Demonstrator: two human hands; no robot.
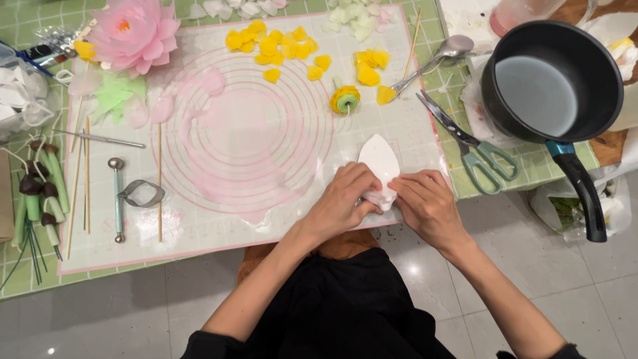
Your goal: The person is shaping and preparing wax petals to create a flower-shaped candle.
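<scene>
Open room is found in the middle of the mat [266, 219], over the pink rings. The way to the right is blocked by scissors [468, 143] and a black pan [555, 83]. Farther up, yellow petals [279, 46] and a spoon [435, 60] are scattered. The left is crowded with sticks [85, 176] and tools [117, 199].

- A home craft table for flower making, set on a tiled floor [133, 312].
- A ringed work mat [219, 229] covers the middle; a finished pink flower [133, 30] lies upper left.
- Black saucepan [551, 80] upper right, scissors [475, 149] beside it.
</scene>
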